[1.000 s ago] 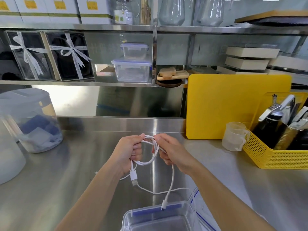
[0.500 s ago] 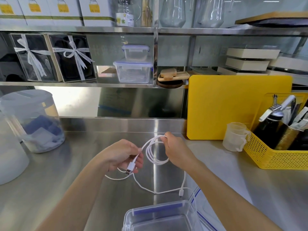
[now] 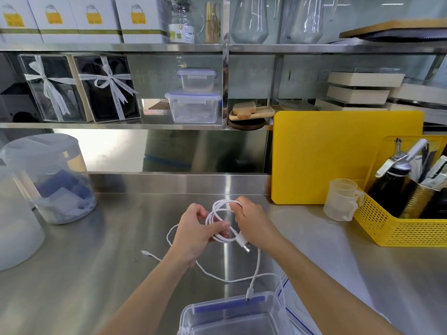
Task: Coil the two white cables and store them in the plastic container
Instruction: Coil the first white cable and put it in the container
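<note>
container: clear plastic container (image 3: 232,317), open, sits nearest me, below both hands; I see a small plug (image 3: 249,291) dangling just over its far rim.
loose cable: slack white line (image 3: 225,279) lies on the steel counter (image 3: 121,274) under my wrists; another small plug (image 3: 144,252) rests left of the left forearm.
left hand: left hand (image 3: 196,234) pinches the near side of the coil (image 3: 221,218); half a second ago it sat lower-left holding the USB plug.
USB plug: USB plug (image 3: 244,245) now pokes out between the hands, at the coil's lower right.
right hand: right hand (image 3: 251,222) grips the coil's top, as before.
coil: loops tighter than earlier, held above the counter between both hands.
far right: measuring cup (image 3: 342,199), yellow basket (image 3: 396,223), yellow board (image 3: 338,155) beyond the right hand.
far left: lidded tub (image 3: 48,177).
</note>
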Demonstrator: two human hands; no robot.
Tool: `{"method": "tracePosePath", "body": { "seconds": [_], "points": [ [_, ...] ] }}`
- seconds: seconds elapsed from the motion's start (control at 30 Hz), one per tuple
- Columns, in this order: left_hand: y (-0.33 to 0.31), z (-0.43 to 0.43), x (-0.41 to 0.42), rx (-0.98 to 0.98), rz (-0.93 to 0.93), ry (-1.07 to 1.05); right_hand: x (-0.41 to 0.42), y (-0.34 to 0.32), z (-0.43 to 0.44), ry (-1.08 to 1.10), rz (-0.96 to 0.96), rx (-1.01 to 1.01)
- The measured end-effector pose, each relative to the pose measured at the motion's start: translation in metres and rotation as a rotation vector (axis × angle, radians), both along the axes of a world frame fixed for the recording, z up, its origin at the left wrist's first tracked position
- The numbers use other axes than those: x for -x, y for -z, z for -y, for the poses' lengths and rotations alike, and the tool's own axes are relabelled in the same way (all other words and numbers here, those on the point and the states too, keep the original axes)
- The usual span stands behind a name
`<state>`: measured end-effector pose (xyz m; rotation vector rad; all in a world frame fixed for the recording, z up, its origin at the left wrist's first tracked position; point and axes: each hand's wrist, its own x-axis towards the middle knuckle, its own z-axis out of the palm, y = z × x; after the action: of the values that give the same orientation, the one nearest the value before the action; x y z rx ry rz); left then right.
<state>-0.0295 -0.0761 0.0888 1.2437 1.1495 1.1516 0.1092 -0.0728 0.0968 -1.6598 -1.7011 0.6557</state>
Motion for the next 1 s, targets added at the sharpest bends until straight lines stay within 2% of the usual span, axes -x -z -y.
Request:
{"method": "tracePosePath", "body": {
  "seconds": [0.13,0.27,0.33,0.43,0.57,0.7,0.8,0.83,0.87,0.97,1.0],
  "points": [
    [0.002,-0.001,-0.005,-0.064,-0.255,-0.069,0.002,0.002,0.006,-0.082,0.026,0.001],
    [0.009,-0.008,-0.007,-0.126,-0.480,-0.225,0.011,0.006,0.010,-0.112,0.068,-0.045],
    [0.013,-0.011,-0.006,-0.138,-0.506,-0.268,0.015,0.008,0.012,-0.123,0.115,-0.102],
    [0.017,-0.015,-0.002,0.033,-0.275,-0.241,0.014,0.009,0.015,-0.191,0.269,-0.229],
    [0.015,-0.013,0.005,0.290,0.012,-0.002,-0.003,0.012,0.012,-0.267,0.368,-0.410],
    [0.004,-0.006,0.015,0.522,0.450,0.221,-0.017,0.019,0.007,-0.317,0.371,-0.588],
    [0.003,-0.012,0.027,0.602,0.807,0.255,-0.028,0.030,0.006,-0.328,0.385,-0.636],
    [0.000,-0.010,0.029,0.605,0.870,0.280,-0.031,0.034,0.007,-0.336,0.409,-0.661],
    [-0.001,-0.009,0.029,0.595,0.842,0.306,-0.033,0.038,0.006,-0.346,0.441,-0.701],
    [-0.001,-0.002,0.021,0.537,0.494,0.319,-0.037,0.045,0.005,-0.368,0.569,-0.834],
    [0.003,-0.003,0.018,0.520,0.437,0.278,-0.037,0.047,0.004,-0.372,0.602,-0.824]
  ]
}}
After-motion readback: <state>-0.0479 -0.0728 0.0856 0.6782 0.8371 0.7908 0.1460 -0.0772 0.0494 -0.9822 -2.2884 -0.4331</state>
